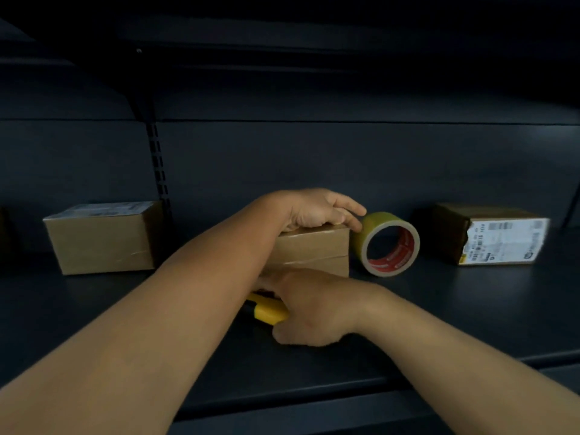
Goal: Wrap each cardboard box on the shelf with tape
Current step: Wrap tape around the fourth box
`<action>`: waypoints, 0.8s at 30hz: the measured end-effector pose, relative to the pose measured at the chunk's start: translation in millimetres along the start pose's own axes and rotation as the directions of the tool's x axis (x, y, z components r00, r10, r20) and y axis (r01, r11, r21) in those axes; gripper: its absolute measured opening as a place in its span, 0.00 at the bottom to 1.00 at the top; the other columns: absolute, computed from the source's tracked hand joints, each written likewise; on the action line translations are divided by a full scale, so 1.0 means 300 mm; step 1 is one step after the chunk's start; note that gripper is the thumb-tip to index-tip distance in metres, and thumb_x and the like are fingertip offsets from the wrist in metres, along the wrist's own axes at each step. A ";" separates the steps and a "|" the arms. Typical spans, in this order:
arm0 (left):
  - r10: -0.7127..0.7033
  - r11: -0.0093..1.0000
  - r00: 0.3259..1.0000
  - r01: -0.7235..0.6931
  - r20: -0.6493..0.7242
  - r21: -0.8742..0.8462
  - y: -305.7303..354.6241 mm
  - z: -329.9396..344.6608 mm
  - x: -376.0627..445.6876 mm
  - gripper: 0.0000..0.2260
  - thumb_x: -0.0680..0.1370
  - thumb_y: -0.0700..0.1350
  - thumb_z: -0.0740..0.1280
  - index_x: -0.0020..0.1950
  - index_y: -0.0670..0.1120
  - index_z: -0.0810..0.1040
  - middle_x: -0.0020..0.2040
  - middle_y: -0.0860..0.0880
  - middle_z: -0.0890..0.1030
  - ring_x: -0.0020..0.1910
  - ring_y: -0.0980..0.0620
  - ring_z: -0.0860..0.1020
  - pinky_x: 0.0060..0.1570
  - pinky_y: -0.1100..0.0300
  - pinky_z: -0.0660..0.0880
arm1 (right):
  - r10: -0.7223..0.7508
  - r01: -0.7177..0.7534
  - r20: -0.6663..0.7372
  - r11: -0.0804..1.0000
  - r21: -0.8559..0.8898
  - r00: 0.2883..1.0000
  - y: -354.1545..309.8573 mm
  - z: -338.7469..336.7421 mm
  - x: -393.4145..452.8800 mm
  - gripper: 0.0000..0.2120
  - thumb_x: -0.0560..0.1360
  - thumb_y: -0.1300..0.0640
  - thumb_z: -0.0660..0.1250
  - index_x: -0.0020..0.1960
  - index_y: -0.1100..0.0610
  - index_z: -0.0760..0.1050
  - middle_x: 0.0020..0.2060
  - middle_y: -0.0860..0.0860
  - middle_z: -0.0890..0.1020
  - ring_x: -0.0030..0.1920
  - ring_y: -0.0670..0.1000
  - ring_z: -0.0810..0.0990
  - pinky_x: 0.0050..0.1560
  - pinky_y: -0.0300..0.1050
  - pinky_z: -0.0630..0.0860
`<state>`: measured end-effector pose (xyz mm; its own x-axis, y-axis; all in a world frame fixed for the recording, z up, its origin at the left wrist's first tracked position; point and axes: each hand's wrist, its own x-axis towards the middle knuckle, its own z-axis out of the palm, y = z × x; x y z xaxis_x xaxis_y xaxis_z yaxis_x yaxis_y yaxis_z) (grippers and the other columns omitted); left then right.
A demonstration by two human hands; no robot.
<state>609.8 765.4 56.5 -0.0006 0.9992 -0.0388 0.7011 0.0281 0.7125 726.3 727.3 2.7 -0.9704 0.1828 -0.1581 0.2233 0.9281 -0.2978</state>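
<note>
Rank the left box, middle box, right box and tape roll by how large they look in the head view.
1. left box and right box: too alike to rank
2. middle box, partly hidden by arms
3. tape roll

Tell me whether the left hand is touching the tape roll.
Touching. The head view shows the left hand resting on the middle box, its outstretched fingertips meeting the tape roll at its upper left edge.

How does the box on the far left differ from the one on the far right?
The left box shows a plain brown front, with its label on top; the right box wears a large white printed label across its front face. The left box sits nearly square to the shelf edge; the right box is angled, showing a dark side. Both are brown cardboard, stand on the same shelf and are untouched by either hand.
</note>
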 end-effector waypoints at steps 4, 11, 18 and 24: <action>-0.002 1.000 1.000 0.002 -0.006 0.018 0.005 0.000 0.003 0.18 0.81 0.36 0.58 0.70 0.49 0.71 0.56 0.53 0.81 0.61 0.58 0.74 0.60 0.67 0.68 | 0.097 -0.098 0.049 0.995 0.012 0.994 0.019 -0.059 -0.066 0.32 0.73 0.55 0.66 0.73 0.43 0.58 0.64 0.46 0.71 0.57 0.49 0.74 0.56 0.47 0.76; -0.023 1.000 0.999 0.023 0.029 -0.006 0.000 0.000 0.016 0.22 0.79 0.32 0.54 0.70 0.47 0.70 0.58 0.50 0.80 0.51 0.58 0.78 0.49 0.69 0.73 | 0.210 -0.193 -0.034 0.940 0.280 0.977 0.162 -0.151 -0.222 0.26 0.76 0.54 0.61 0.68 0.34 0.61 0.38 0.49 0.80 0.39 0.48 0.80 0.43 0.43 0.79; 0.008 1.000 0.999 -0.007 -0.034 0.026 0.000 0.004 0.019 0.15 0.79 0.38 0.64 0.65 0.47 0.76 0.57 0.48 0.80 0.58 0.50 0.77 0.60 0.58 0.72 | 0.239 -0.072 -0.271 0.858 0.509 0.932 0.210 -0.192 -0.325 0.27 0.79 0.63 0.55 0.67 0.32 0.60 0.42 0.55 0.79 0.32 0.50 0.80 0.38 0.47 0.81; -0.041 0.998 0.998 0.039 -0.038 -0.046 0.007 0.002 0.011 0.18 0.79 0.32 0.58 0.65 0.46 0.74 0.47 0.55 0.82 0.46 0.63 0.78 0.43 0.73 0.74 | 0.369 -0.161 -0.397 0.869 0.467 0.841 0.208 -0.211 -0.360 0.20 0.79 0.57 0.61 0.61 0.33 0.64 0.38 0.52 0.81 0.31 0.49 0.83 0.35 0.46 0.82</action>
<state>611.8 768.7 57.3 -0.0569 0.9975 -0.0413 0.6670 0.0687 0.7419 839.2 786.0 60.7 -0.7701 0.6244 0.1308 0.3932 0.6260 -0.6734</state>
